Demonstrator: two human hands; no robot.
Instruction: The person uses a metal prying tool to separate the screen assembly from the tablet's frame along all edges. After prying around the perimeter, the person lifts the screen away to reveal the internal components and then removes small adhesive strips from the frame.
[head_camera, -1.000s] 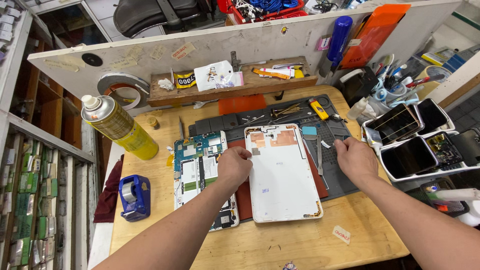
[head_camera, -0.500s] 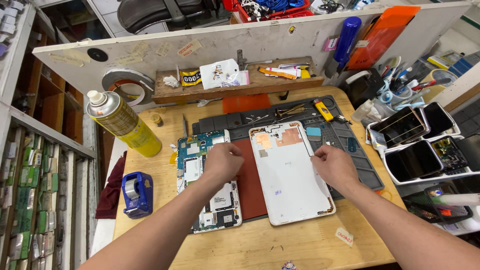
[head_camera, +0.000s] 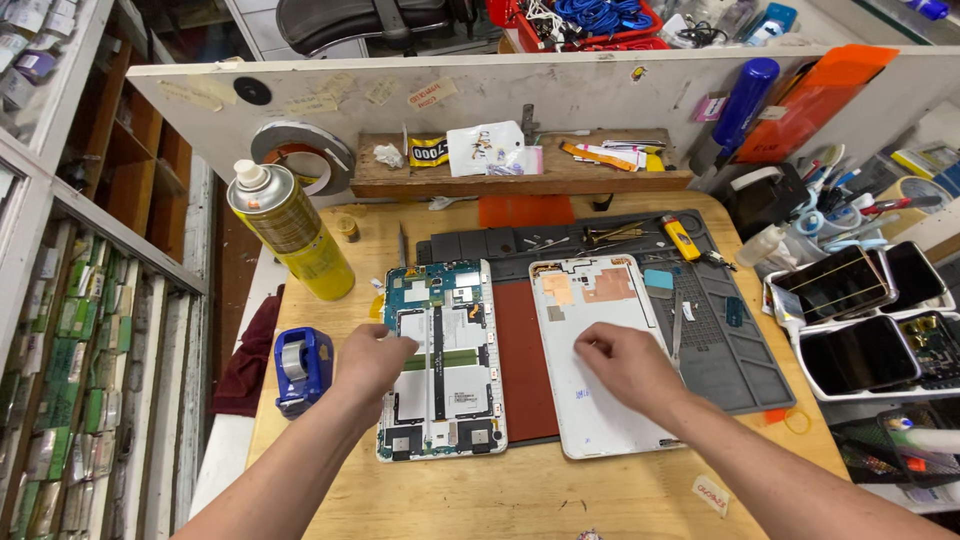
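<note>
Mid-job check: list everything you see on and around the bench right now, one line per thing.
opened tablet body: 1, white frame with blue-green boards, left of bench centre
back cover: 1, white, inner side up, beside the tablet body on its right
work mat: 1, grey with red centre strip, under both parts
spray can: 1, yellow, upright, back left
tape dispenser: 1, blue, left edge of bench
wooden shelf: 1, brown, against the back board, holding small packets
tray of phones: 1, white, right side
left hand: on the tablet body's left edge
right hand: fingers resting on the back cover
</note>
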